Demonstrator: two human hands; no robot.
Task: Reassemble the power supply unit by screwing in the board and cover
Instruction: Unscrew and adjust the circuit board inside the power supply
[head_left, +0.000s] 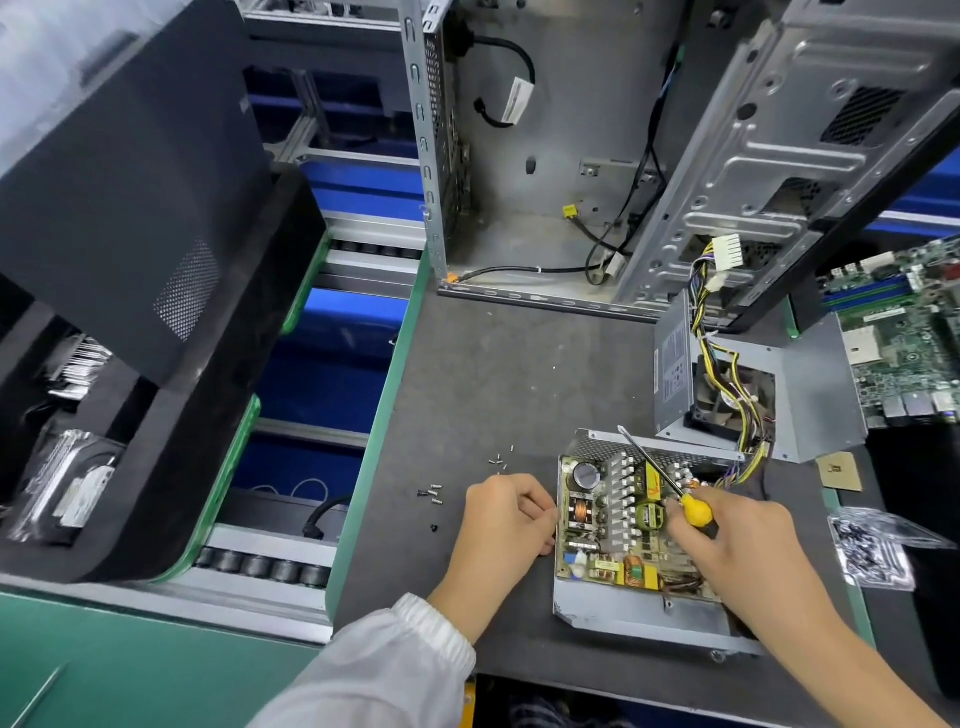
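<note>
The open power supply base (613, 613) lies on the dark mat with its circuit board (618, 519) inside. My right hand (737, 540) grips a yellow-handled screwdriver (675, 491) whose shaft points up and to the left over the board. My left hand (506, 514) has curled fingers against the base's left wall; whether it holds a screw is hidden. Several loose screws (431, 492) lie on the mat left of that hand. The grey cover (810, 395) with fan and wire bundle stands behind the base.
An open computer case (545, 156) stands at the back, a second chassis (779, 130) leans to its right. A motherboard (904, 332) lies far right, above a bag of screws (872, 551). A conveyor with black panels (130, 208) runs along the left.
</note>
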